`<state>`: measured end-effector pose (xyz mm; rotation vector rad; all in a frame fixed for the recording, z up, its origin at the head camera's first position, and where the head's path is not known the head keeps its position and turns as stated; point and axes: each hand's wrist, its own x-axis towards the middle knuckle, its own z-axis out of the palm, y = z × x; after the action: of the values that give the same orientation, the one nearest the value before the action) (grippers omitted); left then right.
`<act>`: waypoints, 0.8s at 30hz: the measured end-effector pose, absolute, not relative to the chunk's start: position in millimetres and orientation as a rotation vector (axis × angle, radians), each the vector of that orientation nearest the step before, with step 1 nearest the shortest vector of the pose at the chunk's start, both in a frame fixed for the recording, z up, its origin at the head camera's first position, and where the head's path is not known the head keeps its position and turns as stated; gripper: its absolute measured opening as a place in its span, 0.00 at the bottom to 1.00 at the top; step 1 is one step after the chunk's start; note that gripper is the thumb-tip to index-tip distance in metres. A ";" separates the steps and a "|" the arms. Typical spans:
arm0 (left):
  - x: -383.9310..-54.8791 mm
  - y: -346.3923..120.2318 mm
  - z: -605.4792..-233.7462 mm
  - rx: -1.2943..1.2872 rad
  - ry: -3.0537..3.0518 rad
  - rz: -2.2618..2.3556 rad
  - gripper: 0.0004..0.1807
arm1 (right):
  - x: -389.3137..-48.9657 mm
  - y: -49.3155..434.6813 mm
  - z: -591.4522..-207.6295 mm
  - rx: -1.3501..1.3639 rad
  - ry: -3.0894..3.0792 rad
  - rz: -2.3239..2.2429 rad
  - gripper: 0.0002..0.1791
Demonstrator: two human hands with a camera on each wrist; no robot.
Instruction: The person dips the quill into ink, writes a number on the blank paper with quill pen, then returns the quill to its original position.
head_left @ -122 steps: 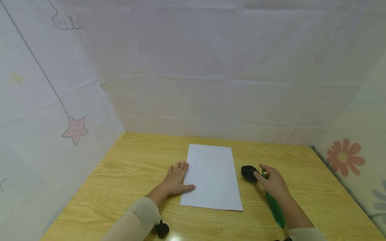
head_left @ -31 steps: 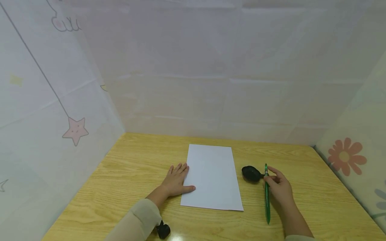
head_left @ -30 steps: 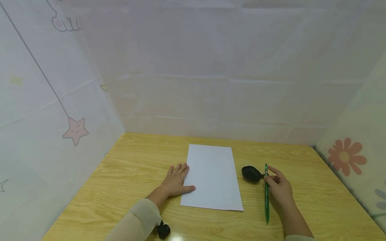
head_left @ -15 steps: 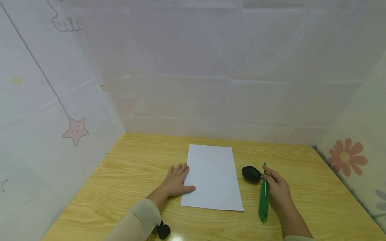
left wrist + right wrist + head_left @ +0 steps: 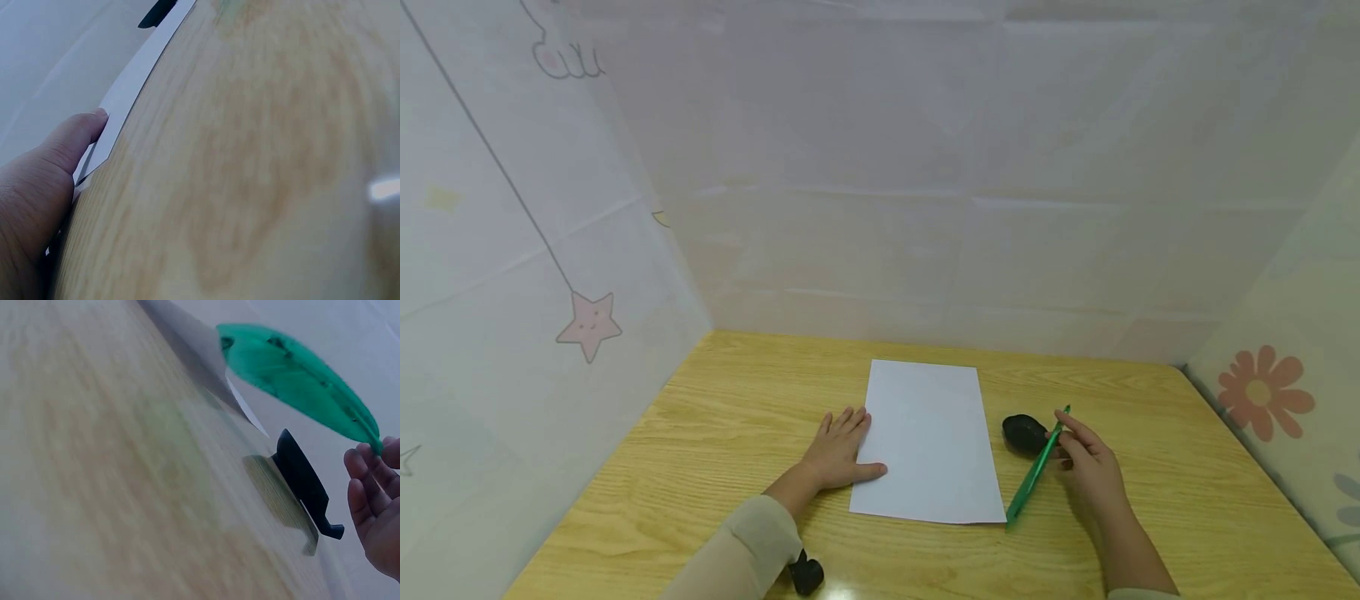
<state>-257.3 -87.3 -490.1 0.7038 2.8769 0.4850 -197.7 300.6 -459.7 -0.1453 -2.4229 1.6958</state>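
A white sheet of paper (image 5: 925, 442) lies on the wooden table. My left hand (image 5: 838, 450) rests flat at its left edge, fingers spread and thumb over the sheet; the left wrist view shows that thumb (image 5: 78, 137) on the paper (image 5: 134, 81). With thumb and fingers, my right hand (image 5: 1093, 475) pinches a green leaf-shaped pen (image 5: 1033, 479) near its thin end. Its broad end slants down-left beside the paper's near right corner. In the right wrist view the pen (image 5: 294, 378) is held above the table; part of the right hand (image 5: 381, 512) is cut off.
A black oval object (image 5: 1024, 434) stands between paper and right hand; the right wrist view shows the black object (image 5: 303, 481) with a short bent end. Another small black item (image 5: 806, 573) is by the left sleeve (image 5: 741, 542). Patterned cloth walls (image 5: 925, 208) enclose the table (image 5: 760, 375).
Earlier the right hand was reaching over the pen; since then it has taken hold of it. The pen's broad end has turned and swung left towards the paper. The left hand stays put.
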 end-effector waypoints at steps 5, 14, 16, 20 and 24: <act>-257.6 -87.3 -490.9 0.706 2.878 0.480 0.53 | -197.7 300.6 -461.3 -0.111 -2.325 1.757 0.24; -258.6 -87.2 -492.2 0.706 2.884 0.487 0.54 | -200.1 300.5 -460.8 -0.249 -2.266 1.837 0.24; -258.5 -87.4 -492.3 0.705 2.883 0.491 0.54 | -200.1 300.5 -460.8 -0.265 -2.257 1.843 0.22; -258.1 -87.7 -492.1 0.705 2.880 0.497 0.53 | -198.5 300.4 -460.1 -0.274 -2.255 1.847 0.19; -258.2 -87.9 -492.1 0.704 2.878 0.501 0.53 | -197.4 300.7 -459.8 -0.248 -2.250 1.843 0.21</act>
<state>-258.2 -87.9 -492.1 0.7039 2.8782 0.5008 -197.4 300.7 -459.8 -0.2478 -2.2502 1.8426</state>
